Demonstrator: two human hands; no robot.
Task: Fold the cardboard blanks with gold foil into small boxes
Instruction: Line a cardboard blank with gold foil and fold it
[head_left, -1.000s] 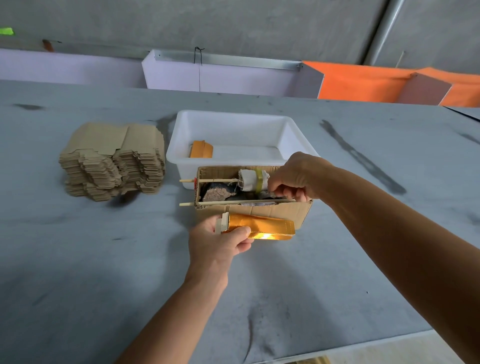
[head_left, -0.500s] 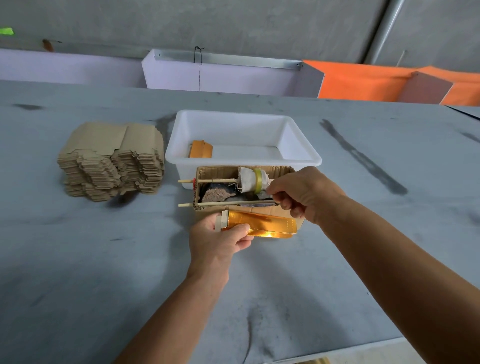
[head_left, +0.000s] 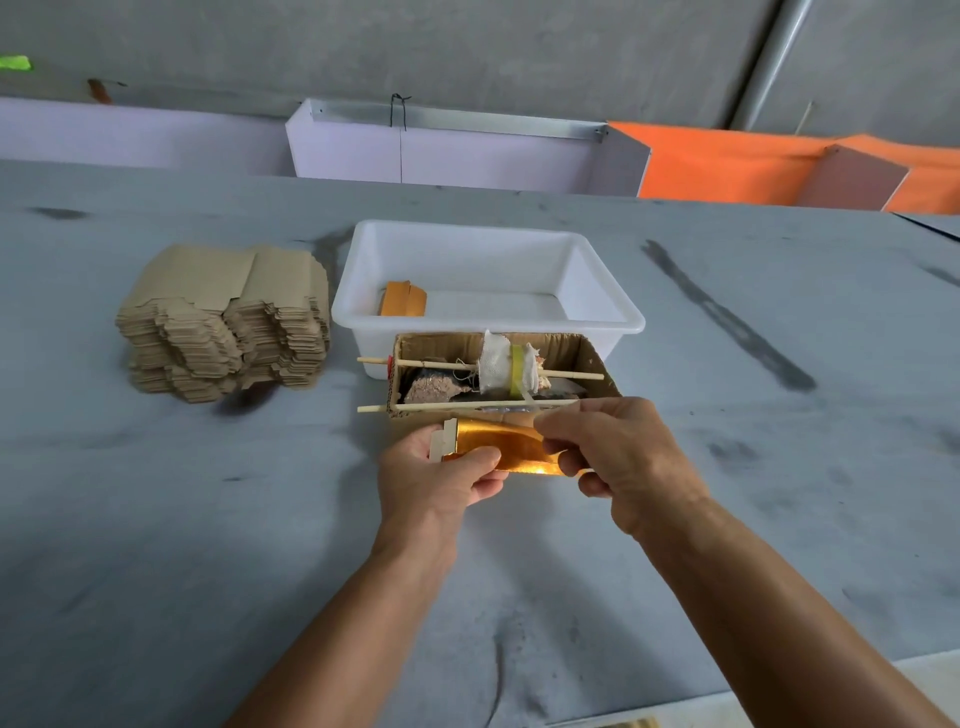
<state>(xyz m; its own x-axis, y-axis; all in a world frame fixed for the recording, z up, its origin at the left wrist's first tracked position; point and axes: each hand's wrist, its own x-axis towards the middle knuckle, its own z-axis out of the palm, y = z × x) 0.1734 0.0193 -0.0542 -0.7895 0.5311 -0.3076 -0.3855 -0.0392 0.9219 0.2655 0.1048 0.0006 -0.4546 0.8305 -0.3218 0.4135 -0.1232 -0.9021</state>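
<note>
Gold foil faces up on the narrow folded cardboard blank (head_left: 501, 449) you hold above the grey counter (head_left: 156, 545), just in front of the open brown cardboard box (head_left: 592, 358) with two wooden sticks (head_left: 571, 374) laid across it. Your left hand (head_left: 431, 480) grips the blank's left end, thumb on top and fingers curled underneath, beside the bare cardboard tab that sticks out there. Your right hand (head_left: 623, 457) pinches the right end, fingers bent over the upper edge and thumb below, so that end is mostly hidden. The blank's long axis runs left to right, roughly parallel to the counter's near edge, its right end dipping slightly toward you.

Behind the brown box stands a white plastic tub (head_left: 613, 291) with one small orange-gold folded box (head_left: 402, 299) in its left near corner. A tall stack of flat brown cardboard blanks (head_left: 223, 322) sits toward the counter's left side, well apart from your hands.
</note>
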